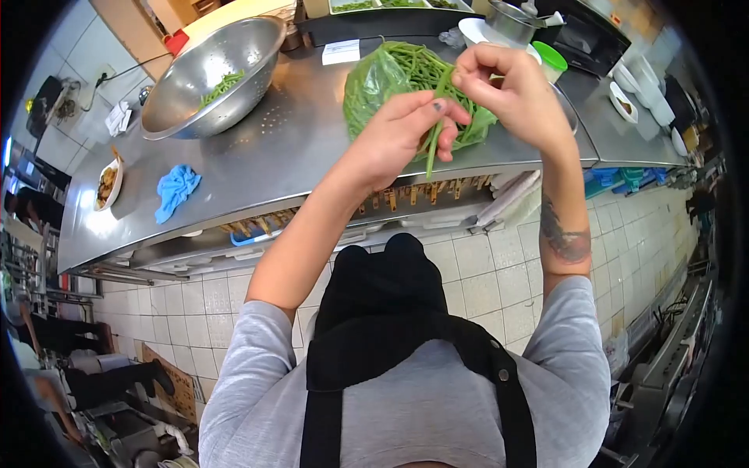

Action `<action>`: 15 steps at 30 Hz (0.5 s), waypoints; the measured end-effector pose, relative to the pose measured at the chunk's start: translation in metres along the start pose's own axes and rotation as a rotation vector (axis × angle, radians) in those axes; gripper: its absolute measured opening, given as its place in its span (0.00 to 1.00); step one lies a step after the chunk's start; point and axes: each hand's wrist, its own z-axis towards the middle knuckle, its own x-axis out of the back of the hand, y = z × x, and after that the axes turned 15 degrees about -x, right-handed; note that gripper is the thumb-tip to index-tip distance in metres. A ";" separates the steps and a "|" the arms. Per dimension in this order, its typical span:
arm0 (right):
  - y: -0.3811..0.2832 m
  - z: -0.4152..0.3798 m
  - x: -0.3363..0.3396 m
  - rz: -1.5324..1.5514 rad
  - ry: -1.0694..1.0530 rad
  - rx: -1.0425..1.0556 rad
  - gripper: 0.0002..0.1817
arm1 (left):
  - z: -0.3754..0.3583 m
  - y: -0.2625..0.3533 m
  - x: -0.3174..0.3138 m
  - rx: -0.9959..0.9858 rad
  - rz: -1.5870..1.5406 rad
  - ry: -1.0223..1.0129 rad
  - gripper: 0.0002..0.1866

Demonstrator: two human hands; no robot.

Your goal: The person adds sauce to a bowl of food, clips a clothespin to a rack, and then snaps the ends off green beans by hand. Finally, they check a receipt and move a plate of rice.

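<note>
While gripping green stems (431, 154) in left hand (399, 131) and pinching upper end with right hand (511, 93), over near side of plastic bag (365, 90) | likely tender: pinch lightly | support close to pinch, avoid crushing

No legible text; white card (341, 51) on counter (273, 160) unreadable.

Passage between colander (243, 103) and bag (363, 95); card (341, 51) behind.
</note>
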 end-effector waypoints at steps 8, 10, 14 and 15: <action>0.012 -0.018 -0.012 -0.173 0.088 0.363 0.03 | -0.035 -0.009 0.005 0.140 -0.140 0.068 0.14; 0.008 -0.026 -0.014 -0.281 0.119 0.412 0.04 | -0.039 -0.009 0.006 0.163 -0.119 0.052 0.14; 0.007 -0.036 -0.016 -0.481 0.159 0.521 0.05 | -0.045 -0.006 0.008 0.203 -0.224 0.058 0.13; 0.008 -0.038 -0.017 -0.463 0.133 0.523 0.06 | -0.048 -0.006 0.008 0.219 -0.292 0.053 0.13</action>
